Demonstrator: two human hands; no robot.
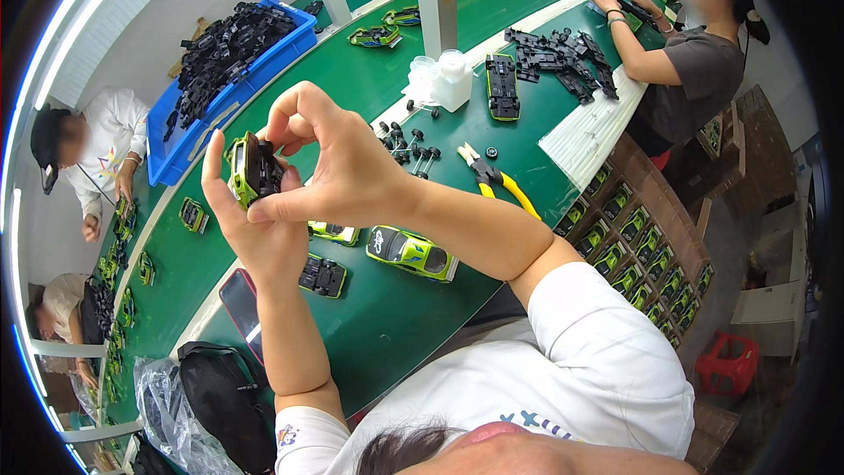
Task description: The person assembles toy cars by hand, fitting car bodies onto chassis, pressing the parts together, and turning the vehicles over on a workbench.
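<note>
Both my hands hold up a green toy car point(242, 167) above the bench, its black underside facing my right hand. My left hand point(264, 242) wraps its fingers and thumb around the car's body. From the other side, my right hand point(338, 158) grips it, thumb low and curled fingers at the top; what those fingertips press on is partly hidden. Under my arms lie a green toy car point(411, 253) and an upturned car point(323, 275). Beyond my right forearm are wheel axles point(426, 161), yellow-handled pliers point(486, 178) and a loose wheel point(491, 153).
Black chassis parts point(563, 62) and an upturned car point(502, 88) lie farther back, near a white plastic bottle point(452, 81). A blue bin point(176, 154) holds black parts. A phone point(242, 312) lies left of my forearm. Finished-looking cars fill a divided tray point(629, 251). Co-workers sit on both sides.
</note>
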